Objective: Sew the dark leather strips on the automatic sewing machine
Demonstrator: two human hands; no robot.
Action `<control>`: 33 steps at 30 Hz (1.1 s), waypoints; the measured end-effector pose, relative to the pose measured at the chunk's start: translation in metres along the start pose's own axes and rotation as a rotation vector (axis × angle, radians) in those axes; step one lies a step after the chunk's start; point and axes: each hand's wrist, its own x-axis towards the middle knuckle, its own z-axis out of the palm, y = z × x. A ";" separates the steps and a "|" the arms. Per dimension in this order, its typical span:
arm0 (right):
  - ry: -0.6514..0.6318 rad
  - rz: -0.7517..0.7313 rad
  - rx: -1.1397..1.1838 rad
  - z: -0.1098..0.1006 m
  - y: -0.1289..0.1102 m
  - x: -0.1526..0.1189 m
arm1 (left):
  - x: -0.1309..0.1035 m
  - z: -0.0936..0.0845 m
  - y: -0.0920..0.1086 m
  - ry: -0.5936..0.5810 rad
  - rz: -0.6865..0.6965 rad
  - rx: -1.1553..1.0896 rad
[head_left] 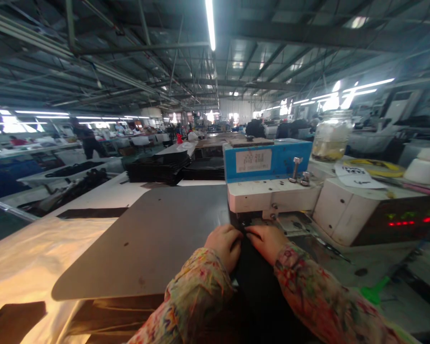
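My left hand (pixel 225 243) and right hand (pixel 268 241) pinch the black cloth (pixel 252 272) with closed fingers, holding it flat just under the machine (pixel 268 191).

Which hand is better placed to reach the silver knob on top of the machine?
Likely the right hand: the silver knob stands above and to its right, while the left hand would have to cross over.

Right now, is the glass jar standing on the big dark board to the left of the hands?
No: the glass jar stands behind the machine on the right, well away from the dark board.
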 end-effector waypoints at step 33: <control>0.003 0.059 -0.126 0.001 0.000 0.023 | -0.003 -0.005 0.014 -0.066 -0.134 0.247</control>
